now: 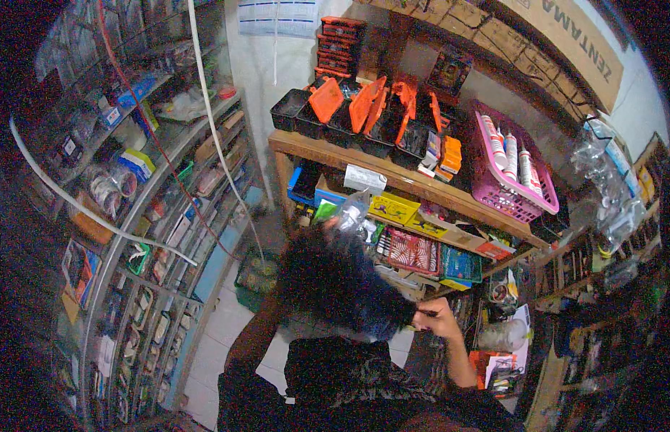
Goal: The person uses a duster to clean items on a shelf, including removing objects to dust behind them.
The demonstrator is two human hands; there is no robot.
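A large, dark, soft-looking bundle [346,281] fills the space before my chest; it is blurred, and I cannot tell what it is. At its lower right edge my right hand [431,317] has its fingers bent closed on it. My left forearm [254,335] reaches up behind the bundle's left side. The left hand itself is mostly hidden there, so its grip does not show. Just beyond the bundle's top is a clear plastic bag [352,211], close to a small skin-coloured patch.
A wooden shelf [400,167] ahead carries black bins with orange lids [367,108] and a pink basket [513,162] of sealant tubes. Below are small boxes and a red basket [413,251]. A glass display case [151,189] curves along the left. A white cable [210,108] hangs in front.
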